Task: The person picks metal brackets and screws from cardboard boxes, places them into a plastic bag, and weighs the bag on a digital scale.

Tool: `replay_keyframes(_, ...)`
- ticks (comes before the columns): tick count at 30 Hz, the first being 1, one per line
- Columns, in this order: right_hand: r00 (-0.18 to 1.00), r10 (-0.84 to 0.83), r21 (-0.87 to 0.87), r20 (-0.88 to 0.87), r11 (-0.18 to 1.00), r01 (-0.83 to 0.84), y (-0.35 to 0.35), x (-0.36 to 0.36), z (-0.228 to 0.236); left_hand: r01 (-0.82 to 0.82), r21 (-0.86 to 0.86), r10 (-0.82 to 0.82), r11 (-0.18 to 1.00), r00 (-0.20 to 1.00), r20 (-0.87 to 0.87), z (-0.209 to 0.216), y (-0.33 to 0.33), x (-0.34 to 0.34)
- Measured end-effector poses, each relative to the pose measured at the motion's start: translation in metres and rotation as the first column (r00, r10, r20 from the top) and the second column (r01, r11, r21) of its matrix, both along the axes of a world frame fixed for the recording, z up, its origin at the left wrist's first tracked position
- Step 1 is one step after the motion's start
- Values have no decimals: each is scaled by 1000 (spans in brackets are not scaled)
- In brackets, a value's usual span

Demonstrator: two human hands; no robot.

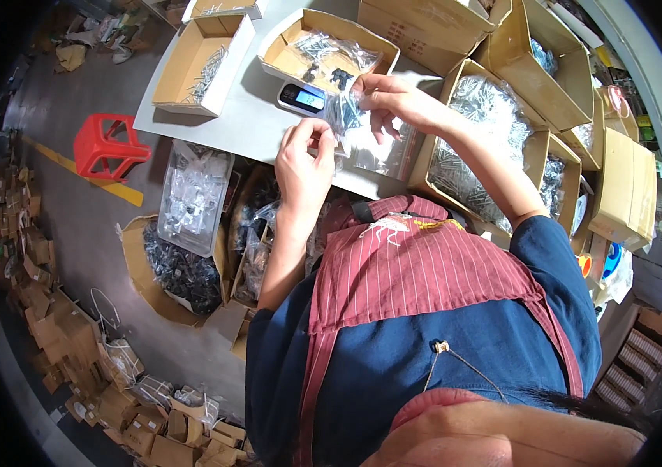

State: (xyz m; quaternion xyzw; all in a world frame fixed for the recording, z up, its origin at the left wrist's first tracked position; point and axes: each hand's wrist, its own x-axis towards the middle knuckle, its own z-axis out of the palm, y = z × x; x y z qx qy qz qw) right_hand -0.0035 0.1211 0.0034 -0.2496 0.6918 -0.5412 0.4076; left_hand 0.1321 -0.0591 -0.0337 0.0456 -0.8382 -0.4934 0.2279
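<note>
I see the left hand [305,162] and right hand [399,101], fingers pinching a clear bag [342,114] over the bench [257,124] by its near edge; should either pinch slip, contents could scatter across the scale [301,97] or floor [103,241].

Small-parts workshop: cartons [179,66] of metal fasteners [206,75] and digital scale [302,98] on bench [247,126], red plastic stool [97,144] and piled cardboard boxes [66,327] left of bench.

Glossy plastic bag [340,117]; shiny metal hardware [208,76] far left; smooth counter [257,128]; matt cardboard carton [625,187] right; plastic stool [97,140] left; cloth apron [417,276].
</note>
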Motion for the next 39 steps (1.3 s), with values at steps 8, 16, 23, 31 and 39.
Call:
replay_keyframes(8, 905, 201, 206, -374, 970, -130, -17, 26, 13, 83, 456, -73, 886, 997, -40, -5, 1, 5)
replay_keyframes(16, 288, 260, 366, -922, 829, 422, -35, -96, -58, 140, 598, -93, 789, 990, -108, 4, 14, -5)
replay_keyframes(23, 367, 308, 460, -878, 754, 469, -48, -103, -62, 83, 577, -94, 812, 996, -10, -24, 8, -6)
replay_keyframes(31, 992, -124, -229, -13, 966, 118, -13, -70, -13, -12, 712, -96, 702, 989, 111, -27, 11, 0)
replay_keyframes(39, 942, -11, -289, 335, 951, 113, 14, -34, 14, 22, 715, -184, 698, 972, 149, -18, 13, -6)
